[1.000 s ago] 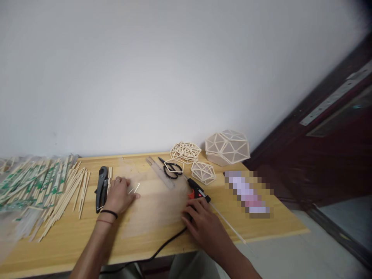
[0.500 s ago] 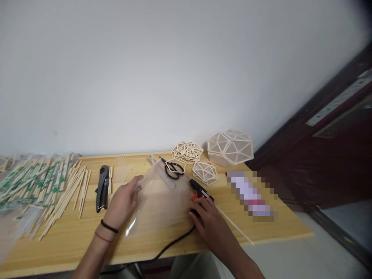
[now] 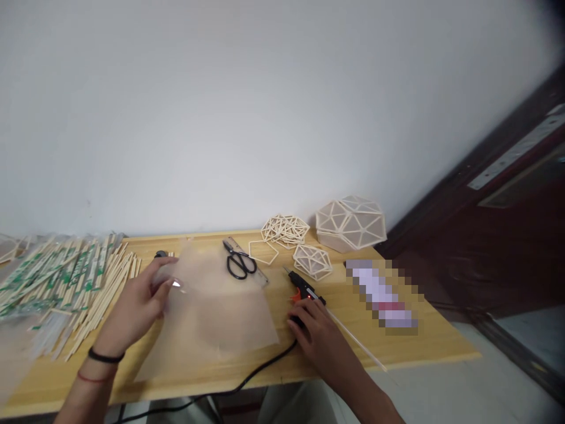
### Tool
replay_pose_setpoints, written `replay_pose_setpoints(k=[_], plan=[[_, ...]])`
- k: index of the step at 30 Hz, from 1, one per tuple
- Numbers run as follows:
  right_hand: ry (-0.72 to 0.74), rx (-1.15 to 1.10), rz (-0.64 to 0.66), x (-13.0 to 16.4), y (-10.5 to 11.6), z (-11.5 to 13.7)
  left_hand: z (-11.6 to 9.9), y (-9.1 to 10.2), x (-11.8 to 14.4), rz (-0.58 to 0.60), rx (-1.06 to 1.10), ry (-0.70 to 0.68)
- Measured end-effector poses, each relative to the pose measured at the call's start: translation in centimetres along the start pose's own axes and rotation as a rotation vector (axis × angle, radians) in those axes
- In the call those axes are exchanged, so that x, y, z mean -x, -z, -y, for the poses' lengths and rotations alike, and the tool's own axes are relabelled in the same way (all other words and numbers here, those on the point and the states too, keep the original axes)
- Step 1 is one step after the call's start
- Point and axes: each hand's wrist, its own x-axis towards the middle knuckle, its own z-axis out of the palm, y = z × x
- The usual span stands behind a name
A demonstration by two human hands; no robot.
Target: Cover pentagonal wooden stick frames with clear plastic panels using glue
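My left hand (image 3: 139,303) pinches the left edge of a thin translucent plastic sheet (image 3: 220,321), which lies over the table's middle with its held edge curled up. My right hand (image 3: 315,327) is closed round the handle of a black hot glue gun (image 3: 301,284) with an orange trigger and a small red light. The gun's nozzle points away to the upper left, and a long pale glue stick (image 3: 357,343) trails from its back. Beyond the sheet, black-handled scissors (image 3: 232,252) rest across a clear ruler (image 3: 261,275). Black cutters (image 3: 160,254) are mostly hidden behind my left hand.
Bagged chopsticks (image 3: 57,274) and loose sticks (image 3: 103,300) cover the left side of the wooden table (image 3: 318,371). At the back stand stick frames (image 3: 285,229), a small covered frame (image 3: 312,262) and a larger faceted one (image 3: 351,224). A black cord (image 3: 260,372) crosses the front edge.
My left hand has moved left, pulling the sheet with it and laying it flatter. The scissors and ruler now lie uncovered, the scissors shifted left. My right hand has stayed on the glue gun.
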Motion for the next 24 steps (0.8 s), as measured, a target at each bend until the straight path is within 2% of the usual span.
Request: replay_pose_setpoints(k=[4,9,11,14,17,20,24], plan=[[-0.011,0.034,0.041,-1.0,0.2,1.4,0.5,2.1,0.8,0.033,0.076,0.055],[0.082,-0.145,0.169,-4.9,-0.6,6.8,1.6,1.8,1.8,0.109,0.173,0.117],[0.130,-0.187,0.250,-7.0,-1.8,8.9,2.3,1.4,2.4,0.084,0.209,0.131],[0.176,-0.140,0.304,-9.9,-4.2,10.7,3.3,0.5,3.7,-0.046,0.273,0.158],[0.174,-0.072,0.310,-12.3,-6.7,11.1,3.8,-0.7,5.4,-0.168,0.397,0.254],[0.127,0.011,0.294,-13.7,-8.2,10.5,4.3,-2.1,7.0,-0.196,0.488,0.323],[0.099,0.067,0.290,-14.5,-8.6,9.3,5.2,-3.1,7.9,-0.194,0.478,0.255]])
